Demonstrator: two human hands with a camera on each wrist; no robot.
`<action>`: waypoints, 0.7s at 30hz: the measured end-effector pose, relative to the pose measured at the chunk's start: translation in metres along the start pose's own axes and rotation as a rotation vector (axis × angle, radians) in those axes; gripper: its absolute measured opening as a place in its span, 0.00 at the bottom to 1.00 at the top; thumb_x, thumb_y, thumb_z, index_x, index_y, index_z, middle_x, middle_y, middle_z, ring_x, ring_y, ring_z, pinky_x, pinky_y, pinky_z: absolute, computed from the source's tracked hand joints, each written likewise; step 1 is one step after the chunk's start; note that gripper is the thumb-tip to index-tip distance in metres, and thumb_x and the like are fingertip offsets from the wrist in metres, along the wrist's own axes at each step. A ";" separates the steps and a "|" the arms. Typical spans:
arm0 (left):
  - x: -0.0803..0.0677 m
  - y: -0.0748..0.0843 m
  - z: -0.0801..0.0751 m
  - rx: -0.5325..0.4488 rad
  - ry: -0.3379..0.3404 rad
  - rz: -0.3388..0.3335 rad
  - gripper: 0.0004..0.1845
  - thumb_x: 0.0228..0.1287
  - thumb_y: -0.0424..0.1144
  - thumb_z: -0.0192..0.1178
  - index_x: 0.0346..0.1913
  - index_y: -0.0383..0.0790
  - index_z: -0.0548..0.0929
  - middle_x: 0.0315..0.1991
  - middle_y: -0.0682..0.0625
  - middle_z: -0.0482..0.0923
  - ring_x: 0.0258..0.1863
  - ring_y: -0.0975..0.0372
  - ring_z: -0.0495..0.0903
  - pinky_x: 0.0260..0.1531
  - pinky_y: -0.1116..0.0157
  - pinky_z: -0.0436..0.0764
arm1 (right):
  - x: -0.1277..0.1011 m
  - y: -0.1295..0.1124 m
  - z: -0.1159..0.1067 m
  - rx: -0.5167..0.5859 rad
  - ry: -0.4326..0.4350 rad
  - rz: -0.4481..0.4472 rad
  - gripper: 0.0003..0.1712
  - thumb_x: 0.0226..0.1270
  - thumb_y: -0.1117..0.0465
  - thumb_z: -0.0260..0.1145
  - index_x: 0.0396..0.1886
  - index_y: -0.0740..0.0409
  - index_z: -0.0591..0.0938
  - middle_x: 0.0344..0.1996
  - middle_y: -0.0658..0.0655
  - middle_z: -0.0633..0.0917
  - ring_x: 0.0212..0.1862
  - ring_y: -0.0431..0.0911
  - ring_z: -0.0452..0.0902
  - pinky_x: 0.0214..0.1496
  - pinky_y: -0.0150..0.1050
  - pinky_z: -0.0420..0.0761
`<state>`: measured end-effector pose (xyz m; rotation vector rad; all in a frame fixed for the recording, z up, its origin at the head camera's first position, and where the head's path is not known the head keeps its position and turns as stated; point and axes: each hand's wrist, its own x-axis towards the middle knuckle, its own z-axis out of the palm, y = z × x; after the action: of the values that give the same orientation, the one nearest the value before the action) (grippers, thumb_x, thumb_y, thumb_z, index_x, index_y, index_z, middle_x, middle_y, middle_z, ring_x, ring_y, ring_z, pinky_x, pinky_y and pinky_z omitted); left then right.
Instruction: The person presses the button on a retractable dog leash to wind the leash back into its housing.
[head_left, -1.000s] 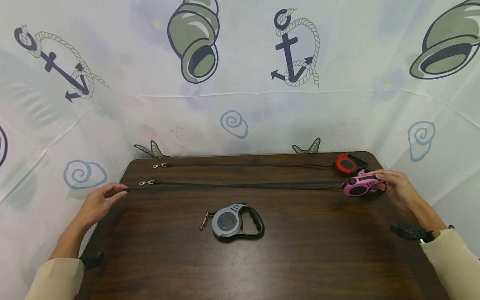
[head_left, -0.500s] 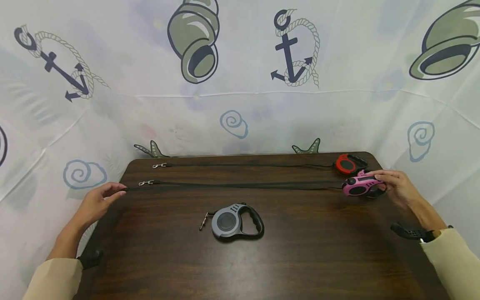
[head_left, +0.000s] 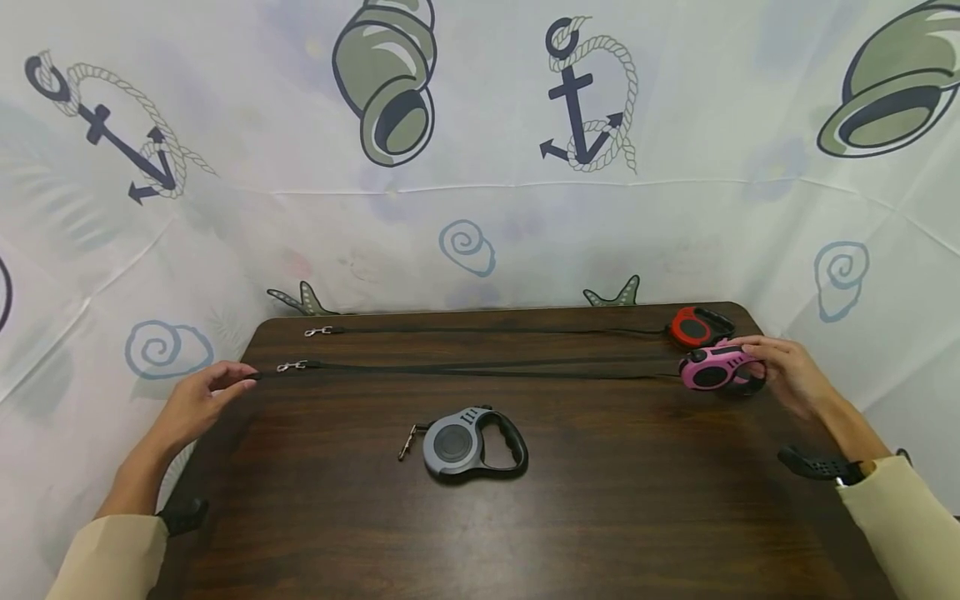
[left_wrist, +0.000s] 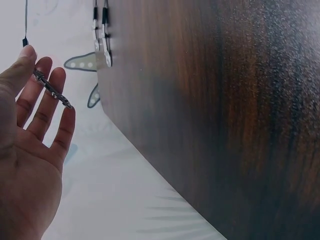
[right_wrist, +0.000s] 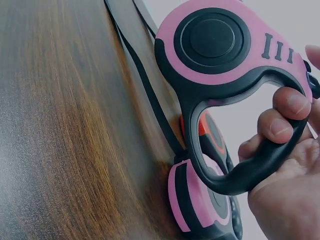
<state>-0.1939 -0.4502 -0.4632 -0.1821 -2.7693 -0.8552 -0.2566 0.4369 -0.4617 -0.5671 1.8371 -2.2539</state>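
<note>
1. The right hand [head_left: 787, 375] holds the handle of a pink retractable leash [head_left: 712, 371] near the table's right edge. In the right wrist view its fingers [right_wrist: 287, 112] curl through the black handle loop of that leash.
2. There seem to be two pink housings in the right wrist view, one above the other, with an orange-red one between them; the head view shows only one pink case clearly.
3. The left hand [head_left: 198, 404] sits at the left edge of the table [head_left: 600, 517], fingers nearly straight and only slightly bent. In the left wrist view a small metal clip [left_wrist: 52, 90] lies across its fingertips, under the thumb, with a thin black cord running up from it.
4. A black leash strap [head_left: 487, 367] stretches across the table from the pink case to a metal snap hook [head_left: 291, 366] just beside the left hand.
5. A red retractable leash [head_left: 696, 327] lies just behind the pink one, its own thin cord running left to a second clip [head_left: 318, 332] near the far left corner.
6. A grey retractable leash [head_left: 472, 442] lies flat in the middle of the table, well apart from both hands.
7. A white cloth [head_left: 480, 208] printed with anchors and shells hangs behind the table.
</note>
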 end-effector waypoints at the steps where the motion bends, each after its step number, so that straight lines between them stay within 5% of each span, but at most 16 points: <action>1: 0.000 0.000 0.000 -0.003 0.004 0.007 0.11 0.72 0.35 0.69 0.52 0.35 0.87 0.47 0.34 0.88 0.42 0.93 0.67 0.38 0.83 0.71 | 0.000 0.001 0.000 -0.016 0.009 0.000 0.22 0.85 0.74 0.45 0.58 0.70 0.86 0.53 0.53 0.91 0.51 0.39 0.86 0.52 0.31 0.85; 7: 0.001 0.004 0.005 -0.012 0.026 0.052 0.10 0.70 0.32 0.71 0.51 0.35 0.87 0.44 0.36 0.89 0.40 0.90 0.71 0.39 0.84 0.71 | 0.000 0.001 0.007 -0.144 0.093 0.044 0.19 0.80 0.77 0.54 0.57 0.64 0.87 0.48 0.50 0.91 0.46 0.37 0.85 0.47 0.30 0.84; 21: 0.003 0.016 0.014 -0.061 0.019 0.108 0.11 0.66 0.26 0.72 0.49 0.32 0.87 0.41 0.37 0.89 0.37 0.82 0.79 0.39 0.85 0.74 | 0.010 -0.002 0.025 -0.212 0.082 0.089 0.16 0.78 0.76 0.59 0.56 0.61 0.87 0.38 0.49 0.91 0.37 0.36 0.84 0.35 0.32 0.84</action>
<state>-0.1964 -0.4293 -0.4652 -0.3297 -2.6893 -0.9094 -0.2557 0.4114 -0.4543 -0.4203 2.1130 -2.0701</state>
